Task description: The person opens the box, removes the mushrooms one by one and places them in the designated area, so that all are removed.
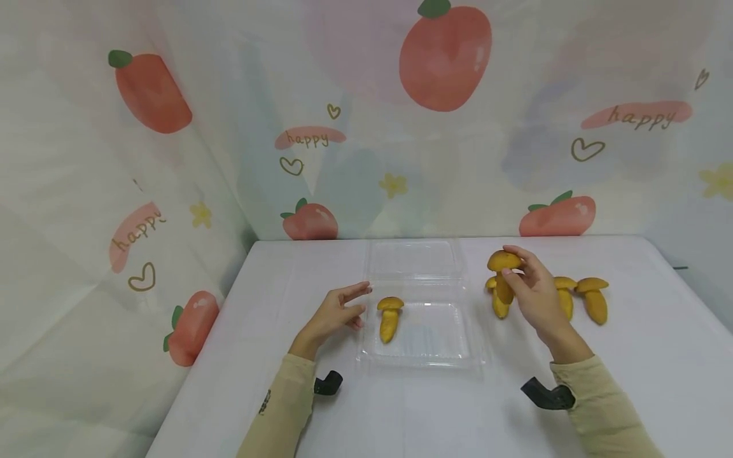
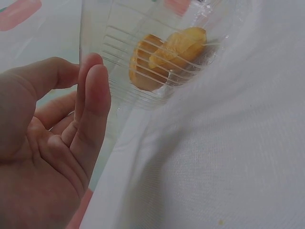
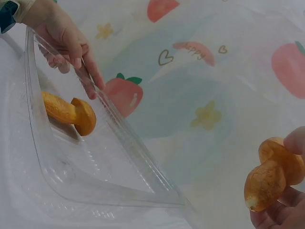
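A yellow-brown mushroom (image 1: pixel 504 262) is pinched by its cap between the thumb and fingers of my right hand (image 1: pixel 541 302), stem hanging down. In the right wrist view this mushroom (image 3: pixel 265 186) shows at the right edge, partly covered by the fingers. My left hand (image 1: pixel 333 315) is at the left side of a clear plastic clamshell box (image 1: pixel 438 362), its loosely bent fingertips at the rim. One mushroom (image 1: pixel 389 321) lies inside the box's near half, towards the left, cap pointing away. Through the ribbed wall, the left wrist view shows that mushroom (image 2: pixel 178 50) too.
Behind the held mushroom, another mushroom (image 1: pixel 501 308) lies on the white table (image 1: pixel 435 413). Two more mushrooms (image 1: pixel 595 302) lie to the right, one partly behind my right hand. The box's lid (image 1: pixel 412 259) is folded back flat. A printed cloth backdrop (image 1: pixel 458 165) borders the table.
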A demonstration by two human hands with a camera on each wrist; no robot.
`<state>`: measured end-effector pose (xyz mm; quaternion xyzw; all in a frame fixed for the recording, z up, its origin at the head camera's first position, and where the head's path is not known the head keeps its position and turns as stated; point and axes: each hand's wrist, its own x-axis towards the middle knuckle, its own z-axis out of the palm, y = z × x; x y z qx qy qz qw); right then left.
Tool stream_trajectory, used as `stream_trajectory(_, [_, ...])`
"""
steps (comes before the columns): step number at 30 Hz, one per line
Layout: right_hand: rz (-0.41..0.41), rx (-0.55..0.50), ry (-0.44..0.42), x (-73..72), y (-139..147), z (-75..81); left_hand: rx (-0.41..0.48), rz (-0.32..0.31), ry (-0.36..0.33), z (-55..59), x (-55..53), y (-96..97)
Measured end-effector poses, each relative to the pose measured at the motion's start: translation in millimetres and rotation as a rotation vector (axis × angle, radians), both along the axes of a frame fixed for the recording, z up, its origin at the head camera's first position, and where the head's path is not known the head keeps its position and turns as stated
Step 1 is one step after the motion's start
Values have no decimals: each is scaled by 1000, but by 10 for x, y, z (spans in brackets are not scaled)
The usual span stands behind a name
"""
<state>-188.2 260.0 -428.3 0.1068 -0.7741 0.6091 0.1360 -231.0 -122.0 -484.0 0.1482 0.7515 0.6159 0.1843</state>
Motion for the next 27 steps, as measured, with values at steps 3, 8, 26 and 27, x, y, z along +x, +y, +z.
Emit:
stream_trajectory(3, [-25, 45, -7, 12, 75, -3, -4, -1, 2, -6, -6, -14])
stream_trajectory(8, [-53, 93, 12, 35, 197, 25, -15, -4, -2, -15, -18, -22])
stream_trajectory(26, [-156, 205, 105, 107, 565, -6, 6, 7, -13, -36, -27, 1])
stream_trajectory(27, [-160, 205, 102, 97, 581, -11, 4, 12, -13, -30, -24, -2])
